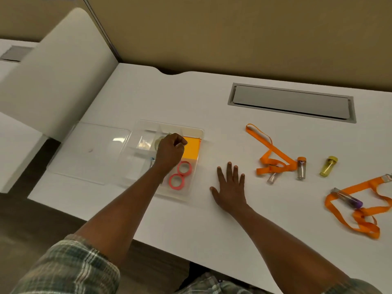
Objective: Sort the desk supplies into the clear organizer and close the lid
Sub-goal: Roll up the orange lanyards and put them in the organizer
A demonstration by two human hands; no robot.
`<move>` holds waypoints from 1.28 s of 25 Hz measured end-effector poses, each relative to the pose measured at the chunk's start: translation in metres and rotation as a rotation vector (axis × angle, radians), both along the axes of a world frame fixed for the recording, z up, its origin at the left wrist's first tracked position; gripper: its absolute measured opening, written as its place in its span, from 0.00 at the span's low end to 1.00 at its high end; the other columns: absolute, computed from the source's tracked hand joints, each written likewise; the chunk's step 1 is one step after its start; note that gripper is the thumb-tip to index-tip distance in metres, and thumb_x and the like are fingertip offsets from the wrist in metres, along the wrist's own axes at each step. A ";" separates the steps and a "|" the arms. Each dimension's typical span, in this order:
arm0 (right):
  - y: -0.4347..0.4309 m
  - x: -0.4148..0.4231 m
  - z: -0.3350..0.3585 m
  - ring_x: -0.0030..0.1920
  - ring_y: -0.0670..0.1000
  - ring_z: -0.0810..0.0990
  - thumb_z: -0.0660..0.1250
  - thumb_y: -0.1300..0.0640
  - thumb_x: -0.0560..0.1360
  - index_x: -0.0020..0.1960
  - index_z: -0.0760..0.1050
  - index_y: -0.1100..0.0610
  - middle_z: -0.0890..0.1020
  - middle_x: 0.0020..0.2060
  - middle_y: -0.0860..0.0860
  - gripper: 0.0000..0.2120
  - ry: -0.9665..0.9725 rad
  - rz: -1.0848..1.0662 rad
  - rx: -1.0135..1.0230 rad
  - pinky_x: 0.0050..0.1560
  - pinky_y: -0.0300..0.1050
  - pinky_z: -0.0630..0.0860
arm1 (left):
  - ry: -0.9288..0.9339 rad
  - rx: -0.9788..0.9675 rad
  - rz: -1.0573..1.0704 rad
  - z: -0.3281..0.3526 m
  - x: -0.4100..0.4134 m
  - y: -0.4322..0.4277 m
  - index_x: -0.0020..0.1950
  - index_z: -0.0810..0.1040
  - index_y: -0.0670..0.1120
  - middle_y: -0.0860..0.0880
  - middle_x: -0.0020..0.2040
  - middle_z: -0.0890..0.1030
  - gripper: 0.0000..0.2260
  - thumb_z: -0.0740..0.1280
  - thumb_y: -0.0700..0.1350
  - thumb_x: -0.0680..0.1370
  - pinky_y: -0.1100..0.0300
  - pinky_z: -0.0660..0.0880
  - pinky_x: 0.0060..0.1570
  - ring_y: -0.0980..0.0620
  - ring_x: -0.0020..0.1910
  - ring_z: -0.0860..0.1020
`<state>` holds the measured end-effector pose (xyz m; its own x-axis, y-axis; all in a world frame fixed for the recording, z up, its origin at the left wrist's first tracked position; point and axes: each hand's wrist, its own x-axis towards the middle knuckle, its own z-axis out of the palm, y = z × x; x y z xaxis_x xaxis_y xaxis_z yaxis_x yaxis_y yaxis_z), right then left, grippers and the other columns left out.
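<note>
The clear organizer (200, 133) lies on the white desk with its lid (91, 149) folded open to the left. Inside are an orange sticky-note pad (192, 150) and two pink tape rolls (184, 168). My left hand (169, 152) hovers over the middle compartments with its fingers curled together; a pale round item under it is mostly hidden. My right hand (230, 187) rests flat on the desk just right of the organizer, fingers spread. Further right lie two orange lanyards (273, 153), an orange-capped vial (301, 167), a yellow vial (327, 166), a small clear vial (272, 177) and a purple-capped vial (347, 199).
A grey cable hatch (290, 102) is set into the desk at the back right. A white divider panel (53, 81) rises at the left behind the lid. A tan partition wall runs along the back. The desk's front edge (148, 240) crosses under my forearms.
</note>
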<state>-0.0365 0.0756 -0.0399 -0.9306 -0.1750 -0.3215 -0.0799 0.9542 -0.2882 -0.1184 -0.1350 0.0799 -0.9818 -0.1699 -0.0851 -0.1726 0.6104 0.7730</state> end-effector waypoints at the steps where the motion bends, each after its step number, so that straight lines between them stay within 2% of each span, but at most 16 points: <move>1: -0.006 -0.005 0.000 0.78 0.63 0.35 0.54 0.38 0.80 0.81 0.43 0.51 0.37 0.79 0.60 0.37 -0.016 -0.011 0.010 0.76 0.65 0.38 | 0.024 -0.064 0.006 -0.001 -0.004 -0.012 0.44 0.81 0.43 0.46 0.48 0.84 0.10 0.63 0.32 0.74 0.66 0.72 0.46 0.51 0.49 0.80; 4: -0.020 -0.019 0.002 0.78 0.65 0.34 0.54 0.37 0.79 0.81 0.40 0.51 0.34 0.78 0.60 0.38 -0.041 -0.028 0.033 0.75 0.67 0.38 | 0.079 -0.296 -0.017 -0.008 -0.016 -0.045 0.45 0.85 0.45 0.45 0.49 0.84 0.13 0.63 0.31 0.73 0.59 0.75 0.47 0.46 0.50 0.81; 7: -0.029 -0.023 0.000 0.77 0.66 0.33 0.53 0.36 0.79 0.81 0.40 0.51 0.34 0.78 0.61 0.39 -0.047 -0.048 0.045 0.74 0.68 0.38 | 0.056 -0.479 -0.109 -0.022 -0.024 -0.067 0.49 0.86 0.44 0.43 0.52 0.83 0.16 0.64 0.30 0.71 0.56 0.75 0.48 0.42 0.52 0.80; 10: -0.030 -0.021 -0.005 0.77 0.66 0.34 0.45 0.33 0.76 0.81 0.41 0.50 0.34 0.78 0.61 0.39 -0.010 -0.047 0.049 0.74 0.69 0.38 | -0.013 -0.552 -0.203 -0.039 -0.024 -0.073 0.55 0.84 0.42 0.42 0.60 0.81 0.18 0.64 0.31 0.70 0.51 0.73 0.58 0.40 0.60 0.76; 13: -0.028 -0.021 -0.005 0.77 0.66 0.34 0.39 0.31 0.72 0.81 0.40 0.50 0.35 0.78 0.60 0.41 -0.014 -0.038 0.058 0.74 0.69 0.39 | -0.072 -0.545 -0.248 -0.047 -0.024 -0.072 0.62 0.81 0.42 0.42 0.69 0.75 0.19 0.66 0.33 0.71 0.53 0.67 0.68 0.42 0.69 0.71; 15: -0.028 -0.023 -0.002 0.77 0.66 0.33 0.44 0.32 0.76 0.81 0.39 0.50 0.34 0.78 0.60 0.40 -0.039 -0.030 0.072 0.74 0.68 0.39 | -0.088 -0.535 -0.265 -0.045 -0.025 -0.070 0.61 0.81 0.42 0.42 0.71 0.72 0.19 0.66 0.33 0.71 0.53 0.65 0.69 0.43 0.71 0.69; 17: -0.027 -0.025 0.001 0.77 0.66 0.34 0.52 0.35 0.78 0.80 0.39 0.50 0.34 0.78 0.60 0.39 -0.059 -0.017 0.072 0.75 0.68 0.39 | -0.075 -0.537 -0.255 -0.040 -0.025 -0.065 0.59 0.82 0.43 0.42 0.71 0.72 0.17 0.67 0.35 0.71 0.53 0.66 0.68 0.42 0.70 0.70; 20: -0.018 -0.028 0.011 0.78 0.65 0.36 0.57 0.38 0.79 0.81 0.42 0.50 0.36 0.79 0.60 0.38 -0.090 0.019 0.046 0.76 0.65 0.42 | -0.027 -0.559 -0.223 -0.034 -0.024 -0.051 0.57 0.82 0.44 0.42 0.70 0.73 0.15 0.68 0.37 0.71 0.48 0.70 0.65 0.41 0.67 0.72; 22: -0.009 -0.028 0.019 0.79 0.63 0.41 0.58 0.41 0.80 0.81 0.48 0.52 0.41 0.80 0.59 0.36 -0.107 0.041 0.017 0.77 0.62 0.47 | 0.004 -0.552 -0.216 -0.030 -0.023 -0.035 0.56 0.81 0.44 0.42 0.68 0.74 0.14 0.69 0.38 0.71 0.47 0.70 0.64 0.40 0.66 0.73; 24: 0.001 -0.025 0.028 0.79 0.62 0.52 0.60 0.44 0.80 0.79 0.56 0.54 0.51 0.80 0.59 0.32 -0.082 0.035 -0.045 0.76 0.58 0.56 | 0.019 -0.531 -0.223 -0.026 -0.022 -0.013 0.56 0.81 0.45 0.42 0.67 0.74 0.13 0.70 0.40 0.71 0.47 0.70 0.62 0.41 0.65 0.73; 27: 0.024 -0.013 0.038 0.68 0.58 0.70 0.63 0.47 0.78 0.70 0.70 0.55 0.71 0.69 0.56 0.23 0.033 -0.002 -0.131 0.62 0.53 0.72 | 0.058 -0.486 -0.297 -0.027 -0.017 0.033 0.55 0.81 0.44 0.42 0.60 0.77 0.12 0.69 0.39 0.72 0.49 0.73 0.55 0.40 0.59 0.75; 29: 0.043 -0.004 0.042 0.59 0.55 0.75 0.64 0.48 0.78 0.63 0.75 0.54 0.77 0.60 0.53 0.17 0.088 -0.037 -0.151 0.53 0.50 0.75 | 0.050 -0.438 -0.365 -0.031 -0.010 0.068 0.56 0.80 0.44 0.43 0.56 0.77 0.12 0.69 0.41 0.73 0.50 0.73 0.53 0.42 0.56 0.75; 32: 0.082 0.007 0.044 0.55 0.53 0.78 0.65 0.48 0.77 0.58 0.78 0.54 0.79 0.55 0.52 0.13 0.166 -0.091 -0.148 0.47 0.47 0.76 | 0.032 -0.386 -0.474 -0.042 0.004 0.130 0.57 0.79 0.46 0.46 0.58 0.77 0.10 0.69 0.43 0.76 0.53 0.73 0.55 0.46 0.57 0.75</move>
<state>-0.0291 0.1580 0.0045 -0.9826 -0.1218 -0.1401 -0.0533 0.9080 -0.4157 -0.1141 -0.0051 0.0382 -0.9592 0.2732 -0.0732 0.2061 0.8523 0.4807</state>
